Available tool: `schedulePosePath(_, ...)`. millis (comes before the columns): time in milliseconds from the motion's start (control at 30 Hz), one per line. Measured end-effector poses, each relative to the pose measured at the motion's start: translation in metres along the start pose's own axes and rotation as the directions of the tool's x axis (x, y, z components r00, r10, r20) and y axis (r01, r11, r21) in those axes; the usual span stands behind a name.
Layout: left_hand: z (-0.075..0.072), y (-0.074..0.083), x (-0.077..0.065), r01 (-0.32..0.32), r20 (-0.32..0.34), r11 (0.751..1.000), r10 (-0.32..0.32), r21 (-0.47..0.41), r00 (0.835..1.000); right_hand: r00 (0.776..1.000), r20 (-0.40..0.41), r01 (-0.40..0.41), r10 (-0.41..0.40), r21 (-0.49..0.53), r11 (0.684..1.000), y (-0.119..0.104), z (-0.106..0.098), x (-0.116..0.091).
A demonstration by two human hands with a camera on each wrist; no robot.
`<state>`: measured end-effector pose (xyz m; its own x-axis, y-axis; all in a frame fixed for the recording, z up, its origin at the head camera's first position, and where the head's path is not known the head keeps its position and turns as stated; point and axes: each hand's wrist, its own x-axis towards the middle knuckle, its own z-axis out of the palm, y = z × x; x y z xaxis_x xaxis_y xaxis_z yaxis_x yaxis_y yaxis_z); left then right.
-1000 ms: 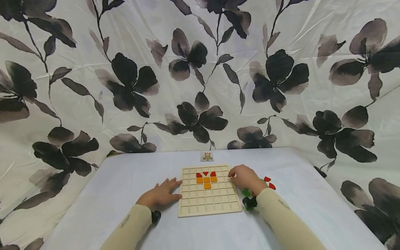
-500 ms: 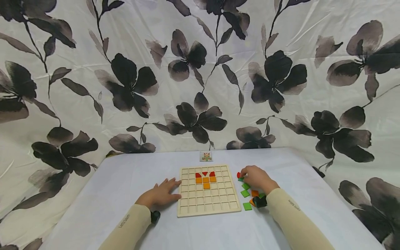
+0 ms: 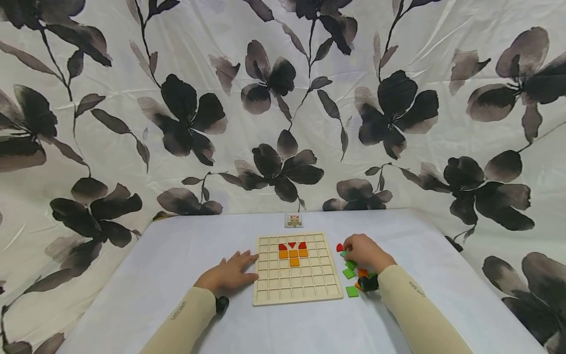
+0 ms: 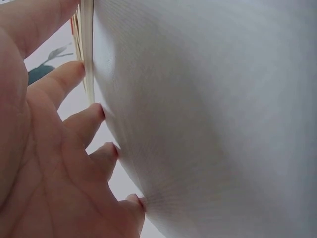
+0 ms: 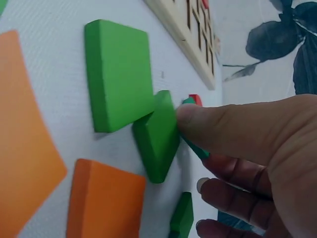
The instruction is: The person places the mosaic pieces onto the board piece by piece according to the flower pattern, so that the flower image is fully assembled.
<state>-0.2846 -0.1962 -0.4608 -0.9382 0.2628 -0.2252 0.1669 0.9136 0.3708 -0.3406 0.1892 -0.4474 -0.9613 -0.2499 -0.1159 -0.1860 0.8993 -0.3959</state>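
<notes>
A pale wooden grid board lies on the table, with orange squares and red pieces set in its upper cells. My left hand rests flat with fingers spread, thumb and fingertips at the board's left edge. Right of the board, my right hand is over the loose tiles. Its thumb and index finger pinch a teal-green tile, partly hidden by the thumb. Close beside it lie a green diamond-shaped tile and a green square tile.
Orange tiles and a lone green square lie nearer the front. A red piece sits just left of the right fingertips. Behind the board is a small pattern card. A floral cloth hangs behind the table.
My right hand has moved from the board's right edge rightward to the loose tiles, where its fingers now pinch the teal-green tile. The left hand stays in place.
</notes>
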Motion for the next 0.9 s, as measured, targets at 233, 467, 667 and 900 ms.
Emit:
schedulePosePath(233,0.004,-0.002,0.002,0.001,0.003,1.0,-0.001,-0.003,1.0,1.0,-0.004,0.018,-0.018,0.079,0.997,-0.003,-0.002,-0.002)
schedulePosePath(467,0.002,-0.003,0.002,-0.004,-0.002,1.0,0.004,-0.004,1.0,0.988,-0.068,0.146,-0.137,0.15,0.978,-0.025,0.001,-0.004)
schedulePosePath(667,0.002,-0.003,0.001,-0.006,-0.001,1.0,0.006,-0.008,1.0,0.99,-0.061,0.137,-0.124,0.288,0.948,-0.047,0.017,0.0)
schedulePosePath(900,0.001,-0.003,0.0,-0.014,-0.001,1.0,0.014,-0.007,1.0,0.99,-0.075,0.138,-0.12,0.328,0.934,-0.069,0.03,0.006)
